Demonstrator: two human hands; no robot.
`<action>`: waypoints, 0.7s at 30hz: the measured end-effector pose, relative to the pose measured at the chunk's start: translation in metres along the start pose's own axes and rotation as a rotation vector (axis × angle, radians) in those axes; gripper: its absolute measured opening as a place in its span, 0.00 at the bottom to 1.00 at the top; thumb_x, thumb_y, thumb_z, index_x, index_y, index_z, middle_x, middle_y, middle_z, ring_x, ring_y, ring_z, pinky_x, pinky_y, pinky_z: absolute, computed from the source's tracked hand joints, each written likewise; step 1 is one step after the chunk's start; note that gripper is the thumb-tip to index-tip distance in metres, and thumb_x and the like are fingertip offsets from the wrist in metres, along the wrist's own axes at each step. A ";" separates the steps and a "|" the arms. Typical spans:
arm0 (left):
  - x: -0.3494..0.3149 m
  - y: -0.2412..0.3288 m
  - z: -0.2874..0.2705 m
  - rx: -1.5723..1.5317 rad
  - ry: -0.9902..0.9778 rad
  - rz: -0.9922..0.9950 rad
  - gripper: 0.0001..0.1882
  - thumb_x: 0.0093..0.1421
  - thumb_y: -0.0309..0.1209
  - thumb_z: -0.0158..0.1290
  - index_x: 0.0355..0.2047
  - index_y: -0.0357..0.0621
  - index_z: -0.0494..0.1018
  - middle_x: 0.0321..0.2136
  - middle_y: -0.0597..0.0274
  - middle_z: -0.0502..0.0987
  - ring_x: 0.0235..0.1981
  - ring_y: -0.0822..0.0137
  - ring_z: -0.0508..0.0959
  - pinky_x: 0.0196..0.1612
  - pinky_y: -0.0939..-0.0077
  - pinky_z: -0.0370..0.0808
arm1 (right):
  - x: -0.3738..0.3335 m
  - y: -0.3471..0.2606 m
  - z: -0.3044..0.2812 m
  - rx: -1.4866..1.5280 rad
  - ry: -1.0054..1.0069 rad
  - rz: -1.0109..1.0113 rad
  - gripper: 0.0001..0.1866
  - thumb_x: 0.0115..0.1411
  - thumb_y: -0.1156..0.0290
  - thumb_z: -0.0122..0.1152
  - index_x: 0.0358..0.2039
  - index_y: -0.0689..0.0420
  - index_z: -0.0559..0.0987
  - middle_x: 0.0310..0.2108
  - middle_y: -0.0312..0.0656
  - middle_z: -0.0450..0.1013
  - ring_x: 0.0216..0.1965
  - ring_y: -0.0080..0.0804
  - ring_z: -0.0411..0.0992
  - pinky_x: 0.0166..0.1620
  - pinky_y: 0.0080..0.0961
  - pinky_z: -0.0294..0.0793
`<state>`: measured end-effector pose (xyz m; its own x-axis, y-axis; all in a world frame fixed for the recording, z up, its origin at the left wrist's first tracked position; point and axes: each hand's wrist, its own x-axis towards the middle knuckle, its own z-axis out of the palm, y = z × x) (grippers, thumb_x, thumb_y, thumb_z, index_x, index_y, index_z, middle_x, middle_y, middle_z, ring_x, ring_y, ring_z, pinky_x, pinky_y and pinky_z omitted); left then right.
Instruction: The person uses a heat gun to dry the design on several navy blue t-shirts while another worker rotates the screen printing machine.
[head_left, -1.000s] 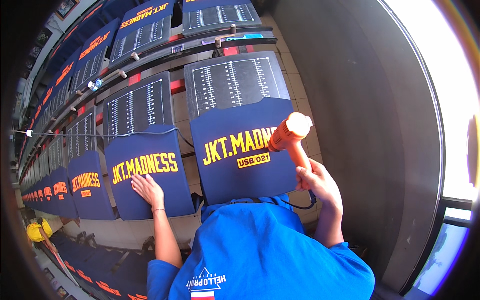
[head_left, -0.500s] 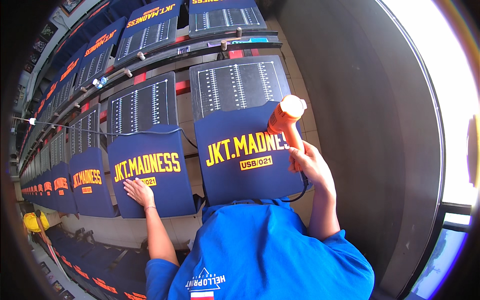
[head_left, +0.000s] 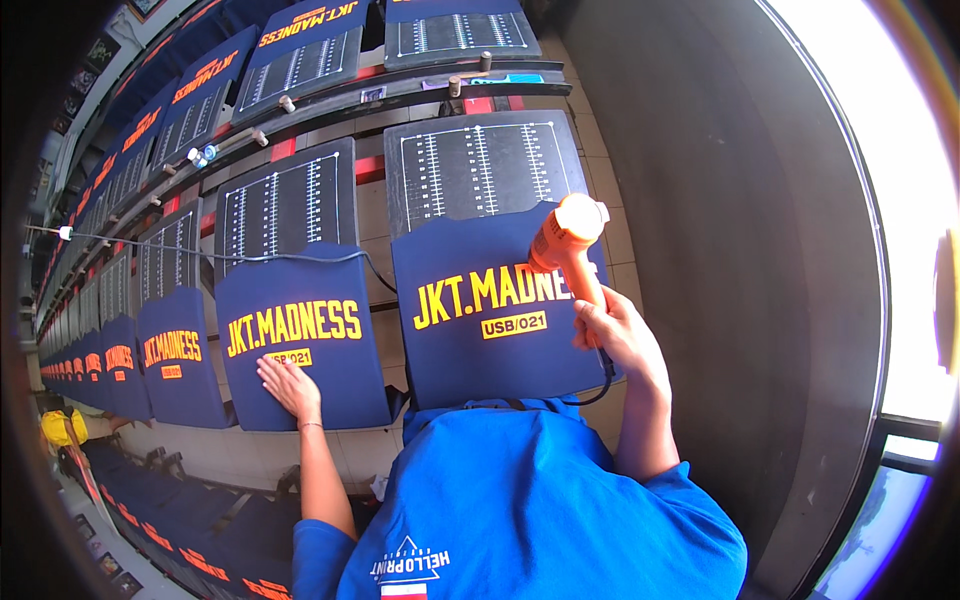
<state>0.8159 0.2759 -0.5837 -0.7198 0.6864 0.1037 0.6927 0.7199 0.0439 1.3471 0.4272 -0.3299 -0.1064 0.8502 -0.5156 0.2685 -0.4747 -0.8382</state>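
Observation:
An orange hair dryer (head_left: 568, 238) is gripped by its handle in my right hand (head_left: 622, 335). It hangs over the right end of the yellow lettering on a navy T-shirt (head_left: 450, 370), which is stretched over a dark board (head_left: 520, 155) with white ruler marks. My left hand (head_left: 291, 388) lies flat, fingers extended, on the lower part of the neighbouring navy T-shirt (head_left: 340, 390) to the left, just below its small yellow label. The dryer's nozzle points left, toward the print.
A dark cord (head_left: 300, 258) runs across the boards from the left. More shirted boards (head_left: 175, 385) line up leftward, with a rail (head_left: 420, 88) and another row behind. A grey wall (head_left: 720, 250) stands at right. A person in yellow (head_left: 65, 428) is far left.
My left hand has slid slightly right and down on the left shirt. The hair dryer has shifted a little left and down, still in my right hand.

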 end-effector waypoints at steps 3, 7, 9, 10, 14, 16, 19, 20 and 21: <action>0.018 -0.012 0.000 -0.029 -0.023 -0.152 0.35 0.75 0.47 0.29 0.73 0.35 0.46 0.74 0.46 0.45 0.75 0.49 0.44 0.75 0.54 0.40 | -0.006 0.010 -0.007 -0.038 -0.037 0.000 0.15 0.67 0.62 0.58 0.43 0.63 0.74 0.26 0.37 0.72 0.25 0.23 0.74 0.32 0.23 0.76; 0.018 -0.008 0.004 -0.046 -0.002 -0.189 0.35 0.75 0.48 0.28 0.73 0.35 0.46 0.74 0.46 0.44 0.76 0.49 0.43 0.75 0.55 0.39 | -0.024 0.018 -0.010 -0.042 -0.090 0.034 0.15 0.67 0.63 0.58 0.44 0.63 0.74 0.25 0.36 0.72 0.25 0.23 0.73 0.33 0.23 0.76; 0.012 0.005 0.006 -0.034 -0.010 -0.149 0.35 0.75 0.48 0.28 0.73 0.35 0.46 0.74 0.46 0.44 0.76 0.49 0.43 0.75 0.55 0.39 | -0.031 0.022 -0.011 -0.005 -0.094 0.074 0.17 0.67 0.62 0.59 0.46 0.64 0.73 0.27 0.37 0.72 0.26 0.23 0.73 0.33 0.23 0.77; 0.007 0.010 0.006 -0.026 -0.012 -0.131 0.35 0.75 0.48 0.28 0.73 0.35 0.46 0.74 0.47 0.44 0.76 0.49 0.43 0.75 0.55 0.39 | -0.034 0.024 -0.012 -0.004 -0.097 0.082 0.17 0.67 0.62 0.59 0.47 0.64 0.73 0.27 0.37 0.73 0.26 0.22 0.73 0.33 0.23 0.77; -0.014 0.038 0.005 -0.022 0.012 -0.022 0.34 0.75 0.45 0.30 0.73 0.36 0.46 0.74 0.46 0.45 0.76 0.50 0.44 0.75 0.54 0.39 | -0.041 0.025 -0.008 0.021 -0.059 0.082 0.21 0.67 0.61 0.60 0.50 0.65 0.72 0.28 0.37 0.72 0.26 0.22 0.73 0.34 0.24 0.78; -0.025 0.055 -0.002 -0.051 -0.010 0.031 0.34 0.75 0.45 0.31 0.73 0.36 0.46 0.75 0.47 0.44 0.76 0.50 0.44 0.75 0.54 0.39 | -0.044 0.022 0.000 0.010 -0.006 0.083 0.21 0.68 0.61 0.59 0.51 0.65 0.72 0.28 0.36 0.72 0.26 0.22 0.73 0.34 0.24 0.78; -0.046 0.078 -0.015 -0.117 -0.028 0.126 0.33 0.74 0.42 0.34 0.73 0.36 0.46 0.75 0.46 0.44 0.76 0.49 0.43 0.75 0.55 0.39 | -0.044 0.023 0.002 0.017 -0.018 0.073 0.22 0.68 0.60 0.59 0.52 0.65 0.71 0.28 0.36 0.71 0.26 0.22 0.73 0.33 0.23 0.78; -0.051 0.088 -0.021 -0.121 -0.036 0.168 0.33 0.74 0.41 0.34 0.73 0.35 0.46 0.75 0.46 0.44 0.76 0.49 0.43 0.75 0.55 0.38 | -0.045 0.026 0.001 0.027 -0.033 0.068 0.22 0.68 0.60 0.59 0.52 0.65 0.71 0.28 0.36 0.71 0.26 0.22 0.73 0.33 0.22 0.78; -0.056 0.090 -0.022 -0.124 -0.046 0.206 0.33 0.74 0.40 0.34 0.73 0.35 0.45 0.75 0.47 0.44 0.76 0.49 0.43 0.75 0.55 0.38 | -0.044 0.026 0.003 0.040 -0.057 0.080 0.21 0.68 0.60 0.59 0.52 0.65 0.71 0.29 0.36 0.71 0.26 0.22 0.73 0.33 0.22 0.78</action>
<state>0.9194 0.3002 -0.5639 -0.5618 0.8236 0.0775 0.8234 0.5477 0.1483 1.3559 0.3771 -0.3295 -0.1404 0.7955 -0.5895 0.2400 -0.5503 -0.7997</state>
